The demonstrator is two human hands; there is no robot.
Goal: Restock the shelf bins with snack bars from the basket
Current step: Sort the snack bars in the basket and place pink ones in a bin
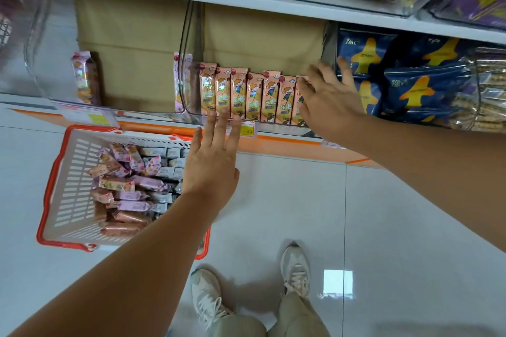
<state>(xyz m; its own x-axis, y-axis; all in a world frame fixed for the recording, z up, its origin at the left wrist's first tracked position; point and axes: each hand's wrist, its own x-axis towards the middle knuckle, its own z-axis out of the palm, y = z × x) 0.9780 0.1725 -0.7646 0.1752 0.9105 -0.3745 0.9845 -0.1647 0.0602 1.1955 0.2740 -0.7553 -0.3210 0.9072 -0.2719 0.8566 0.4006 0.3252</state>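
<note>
At the bin front, your left hand (212,161): fingers straight and close together, holding nothing, tips resting on the clear front wall under the row.
Your right hand (328,101): fingers spread and blurred, nothing in it that shows; it sits at the row's right end, and you cannot tell whether it touches the last bar.
Peach snack bars (246,93): in the middle bin (189,63), one row side by side against the front wall.
Their axis: long axis upright with a slight lean, top seals up, printed faces toward you.
Left bin (38,49): one pink bar (85,79) stands near its left side.
Basket (63,172): on the floor under your left forearm, with loose bars (131,186) heaped inside, lying flat and pointing every way.
Done so far: the peach row looks set and only being squared up.
Left to do: judging by the heap, most of the restocking; the pink and grey bars have yet to go up.
</note>
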